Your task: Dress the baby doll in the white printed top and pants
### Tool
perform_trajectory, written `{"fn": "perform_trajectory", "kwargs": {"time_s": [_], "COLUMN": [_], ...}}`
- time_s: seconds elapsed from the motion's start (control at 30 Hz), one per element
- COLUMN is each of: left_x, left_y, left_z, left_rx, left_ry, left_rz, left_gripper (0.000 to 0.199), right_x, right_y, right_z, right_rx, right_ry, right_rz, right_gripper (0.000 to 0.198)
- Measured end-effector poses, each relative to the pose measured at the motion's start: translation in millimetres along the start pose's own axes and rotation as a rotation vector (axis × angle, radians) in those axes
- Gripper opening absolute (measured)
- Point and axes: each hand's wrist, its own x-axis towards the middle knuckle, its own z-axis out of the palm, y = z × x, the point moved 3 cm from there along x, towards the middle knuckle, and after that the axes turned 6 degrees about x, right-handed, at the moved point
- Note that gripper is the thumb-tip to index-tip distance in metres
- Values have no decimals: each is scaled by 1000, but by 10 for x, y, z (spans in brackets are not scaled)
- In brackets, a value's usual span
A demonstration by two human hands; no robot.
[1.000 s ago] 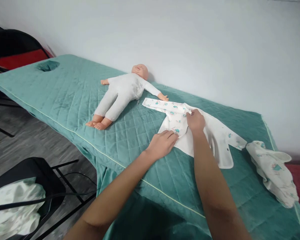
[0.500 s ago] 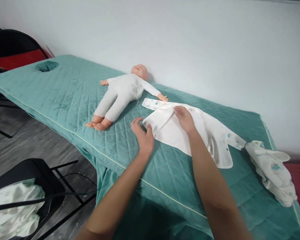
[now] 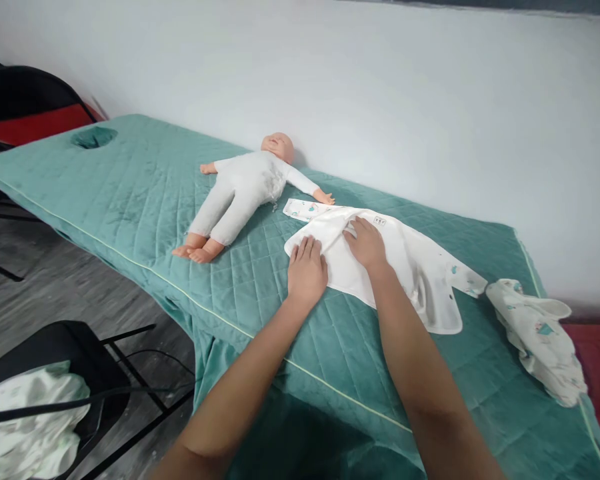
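Note:
A white baby shirt (image 3: pixel 400 248) with printed sleeves lies spread open on the green quilted bed cover (image 3: pixel 260 300). My left hand (image 3: pixel 307 270) rests flat on the shirt's left front panel, its fingers stretched out. On the upper middle of the same shirt lies my right hand (image 3: pixel 366 241), fingers apart and slightly bent, beside a fold of cloth. Just past the shirt's left sleeve, a baby doll (image 3: pixel 247 180) in a white bodysuit lies on its back, one arm reaching close to that sleeve.
A bundled printed baby garment (image 3: pixel 543 340) lies at the bed's right end. A black chair (image 3: pixel 75 340) with crumpled printed cloth (image 3: pixel 27 420) stands at lower left. Another black and red chair (image 3: pixel 35 100) stands at far left. A white wall (image 3: pixel 405 100) runs behind the bed.
My left hand has moved right from the shirt's edge and now lies flat on the panel. My right hand has stayed near the fold, its fingers spread a little more.

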Motion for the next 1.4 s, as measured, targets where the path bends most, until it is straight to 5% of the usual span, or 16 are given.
{"fn": "perform_trajectory", "kwargs": {"time_s": [0.17, 0.6, 0.9, 1.0, 1.1, 1.2, 1.4], "left_x": [-12, -7, -26, -77, -138, -181, -154], "left_y": [-29, -16, 43, 128, 246, 354, 400], "left_z": [16, -18, -97, -189, -256, -268, -249], "left_rx": [24, -21, -22, -51, -103, -114, -31], "left_ry": [-27, -33, 50, 104, 50, -119, -250], "left_rz": [19, -6, 39, 182, 408, 613, 667], "left_gripper": [44, 38, 40, 35, 28, 26, 41], "right_x": [48, 272, -369, -668, -842, -953, -1036], "right_y": [-16, 34, -30, 179, 645, 1185, 1713], "right_z": [24, 39, -122, -412, -827, -1129, -1224], "right_rx": [17, -76, -56, 185, 394, 239, -208], "right_ry": [-67, -27, -210, -272, -9, 276, 279], "right_rz": [-136, 6, -162, -164, -7, 184, 459], "right_gripper": [45, 59, 64, 64, 53, 44, 36]}}
